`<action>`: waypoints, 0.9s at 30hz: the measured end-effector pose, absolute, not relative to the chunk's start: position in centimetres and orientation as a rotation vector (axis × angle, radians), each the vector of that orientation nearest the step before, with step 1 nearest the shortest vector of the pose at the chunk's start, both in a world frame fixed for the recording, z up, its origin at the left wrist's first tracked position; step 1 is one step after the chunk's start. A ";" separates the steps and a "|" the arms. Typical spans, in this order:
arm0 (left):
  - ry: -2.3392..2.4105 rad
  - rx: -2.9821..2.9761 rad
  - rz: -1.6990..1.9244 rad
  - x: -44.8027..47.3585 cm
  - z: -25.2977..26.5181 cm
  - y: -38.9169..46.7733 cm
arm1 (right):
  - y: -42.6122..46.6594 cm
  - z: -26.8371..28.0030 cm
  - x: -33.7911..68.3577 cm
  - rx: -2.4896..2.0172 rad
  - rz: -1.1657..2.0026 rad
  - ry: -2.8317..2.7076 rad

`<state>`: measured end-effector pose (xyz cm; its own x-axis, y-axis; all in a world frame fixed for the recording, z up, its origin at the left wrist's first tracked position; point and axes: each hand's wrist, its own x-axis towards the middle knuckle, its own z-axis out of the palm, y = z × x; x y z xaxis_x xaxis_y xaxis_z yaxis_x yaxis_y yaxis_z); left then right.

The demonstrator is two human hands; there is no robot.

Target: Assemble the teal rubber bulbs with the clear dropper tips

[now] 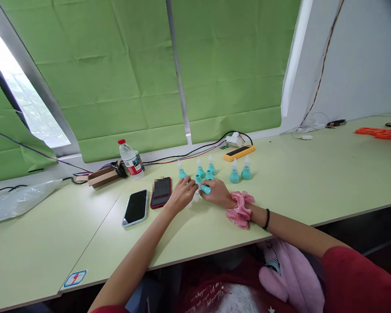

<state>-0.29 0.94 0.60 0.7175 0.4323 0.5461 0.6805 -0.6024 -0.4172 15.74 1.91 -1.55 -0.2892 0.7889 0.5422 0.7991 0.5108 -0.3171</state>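
My right hand (217, 193) is closed around a teal nasal aspirator bulb (205, 189), which lies tilted on its side in the fingers. The fingers of my left hand (183, 192) are pinched at the pale, clear end of that bulb, and the small part between them is mostly hidden. Just behind the hands stand open-topped teal bulbs (209, 174) without tips. Assembled nasal aspirators with clear pointed tips stand upright farther back and to the right, one of them (234, 173) beyond my right hand. Some loose clear tips (194, 199) lie on the table under my hands.
Left of my hands lie a red-cased phone (161, 192) and a light-cased phone (136, 208). A water bottle (130, 159) and a cardboard box (103, 177) stand farther back. Cables and a yellow power strip (239, 153) run along the wall. Orange tools (379, 133) lie far right.
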 end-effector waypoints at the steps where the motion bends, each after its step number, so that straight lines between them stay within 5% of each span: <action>1: -0.825 -2.290 -0.468 -0.2 0.7 0.8 | 1.9 -1.6 15.8 -1.295 -0.037 -2.113; 10: -0.742 -2.210 -0.249 0.5 1.1 0.0 | 2.3 -2.0 15.7 -1.265 -0.051 -2.140; 27: -0.965 -2.237 -0.747 0.1 0.6 0.9 | 2.7 -1.5 15.9 -1.242 0.153 -2.013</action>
